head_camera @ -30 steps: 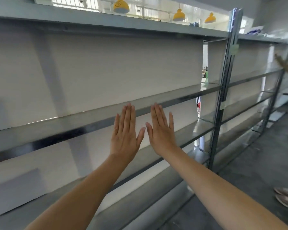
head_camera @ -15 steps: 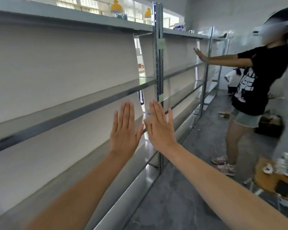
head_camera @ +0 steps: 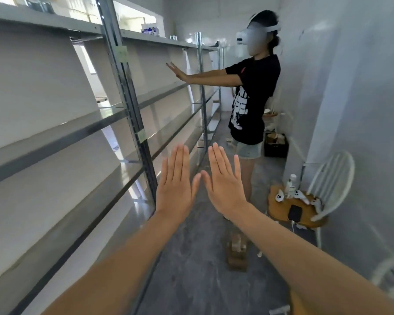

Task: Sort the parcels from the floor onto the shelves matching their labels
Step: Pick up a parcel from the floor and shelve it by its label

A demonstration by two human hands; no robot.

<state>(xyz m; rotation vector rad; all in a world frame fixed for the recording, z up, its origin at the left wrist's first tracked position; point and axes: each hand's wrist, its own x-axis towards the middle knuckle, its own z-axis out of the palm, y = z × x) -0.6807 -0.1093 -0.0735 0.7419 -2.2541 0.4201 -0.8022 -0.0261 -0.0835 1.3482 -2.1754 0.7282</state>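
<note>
Parcels: none held. My left hand (head_camera: 175, 185) and right hand (head_camera: 225, 185) raised flat, fingers extended, empty; likely calibration pose before shelves (head_camera: 55, 142).

- Your shelves (head_camera: 114, 114) are grey metal with a smooth, faintly glossy top.
- The upright (head_camera: 132, 114) between them is bare perforated steel, shiny, with paper tags stuck on.
- Behind the shelves, the panels (head_camera: 39, 87) look matt and smooth.
- The floor (head_camera: 191, 276) beside the shelves is rough, mottled grey concrete.
- Right of the shelves, the chair (head_camera: 332, 178) has glossy white bars and a wooden seat.
- The phone (head_camera: 295, 212) on that seat is glossy black.
</note>
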